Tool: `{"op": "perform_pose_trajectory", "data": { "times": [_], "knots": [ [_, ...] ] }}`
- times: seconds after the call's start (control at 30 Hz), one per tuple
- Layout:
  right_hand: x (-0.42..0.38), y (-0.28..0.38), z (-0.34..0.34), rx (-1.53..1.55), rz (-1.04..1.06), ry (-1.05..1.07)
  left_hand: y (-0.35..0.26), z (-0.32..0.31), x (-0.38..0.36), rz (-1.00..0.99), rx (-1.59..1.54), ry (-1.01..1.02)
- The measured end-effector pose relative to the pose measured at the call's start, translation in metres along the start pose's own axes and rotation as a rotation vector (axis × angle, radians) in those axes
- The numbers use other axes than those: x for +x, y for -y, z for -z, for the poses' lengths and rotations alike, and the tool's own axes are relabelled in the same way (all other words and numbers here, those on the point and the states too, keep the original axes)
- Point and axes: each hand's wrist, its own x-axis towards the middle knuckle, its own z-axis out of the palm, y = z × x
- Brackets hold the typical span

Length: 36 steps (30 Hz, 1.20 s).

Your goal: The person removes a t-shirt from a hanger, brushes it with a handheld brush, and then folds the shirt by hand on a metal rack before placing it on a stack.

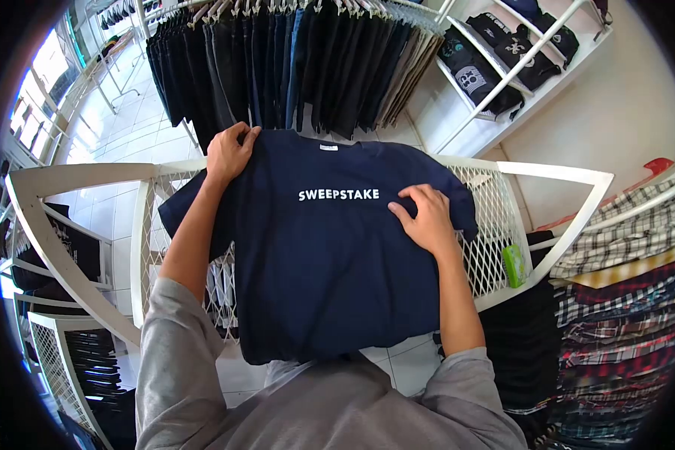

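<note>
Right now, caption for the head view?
Two hands, left and right, on a navy SWEEPSTAKE T-shirt over a white mesh rack.

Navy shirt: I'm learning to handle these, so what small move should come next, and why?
Perhaps move the right hand out to the right shoulder of the shirt, since the left hand is at the left shoulder while the right is beside the white lettering.

We get open mesh at the table's right end, between the T-shirt sleeve and the green packet, packet in the way near the right edge, white rails jutting past both ends, hanging trousers crowding beyond the far edge.
</note>
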Motion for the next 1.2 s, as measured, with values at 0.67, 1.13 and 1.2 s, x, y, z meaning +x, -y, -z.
{"op": "perform_pose_trajectory", "data": {
  "times": [0.67,1.13,1.2],
  "knots": [
    [0.014,0.024,0.004,-0.187,-0.180,0.447,-0.163,0.059,-0.276,-0.089,0.149,0.185],
    [-0.040,0.047,0.026,0.072,-0.159,0.176,-0.163,0.073,-0.290,0.114,0.014,0.400],
    [-0.092,0.048,0.022,0.246,0.058,-0.194,-0.160,0.081,-0.334,-0.093,0.006,0.008]
  ]
}}
